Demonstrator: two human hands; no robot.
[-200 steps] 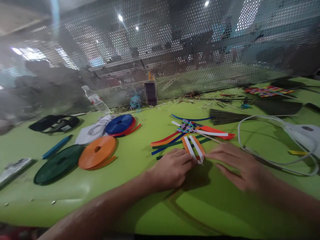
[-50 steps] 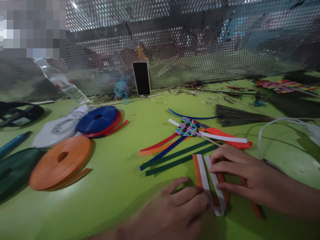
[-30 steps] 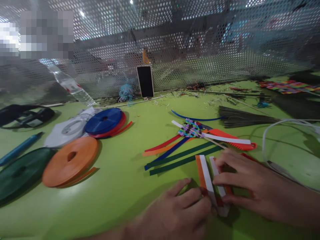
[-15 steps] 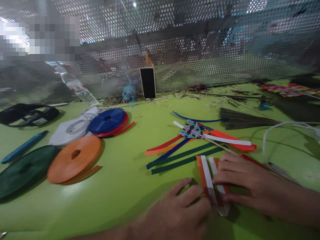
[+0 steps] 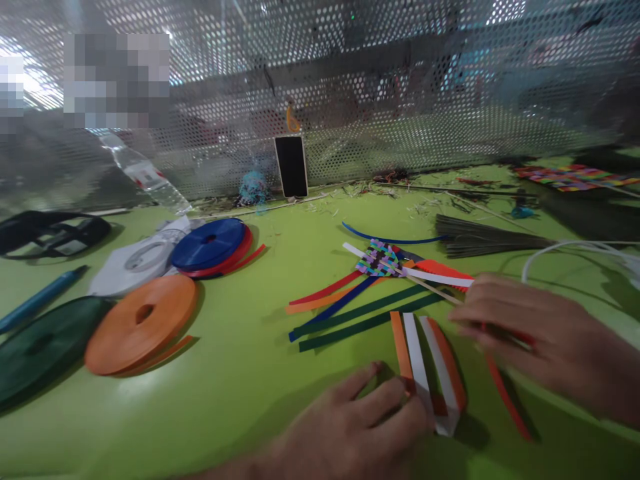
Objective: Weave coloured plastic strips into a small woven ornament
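Folded orange and white strips stand in a loop at the near right, curving apart on the right side. My left hand is closed on their left and lower edge, its fingertips partly hidden. To the right, my right hand is slightly blurred, its fingers stretched leftward and apart from the loop. Beneath it runs a red strip, partly covered by the hand. Beyond is a small woven patch in purple, black and turquoise, with a thin stick and a white strip reaching toward my right fingers.
Two green strips lie left of the loop. Orange, green and blue rolls stand at left, near a teal pen-like tool. A phone-like panel leans against the perforated screen. Dark thin sticks lie at right.
My right hand has let go of the right side of the strip loop and moved up and right, over the red strip. The loop's right side has sprung outward. My left hand stays on it.
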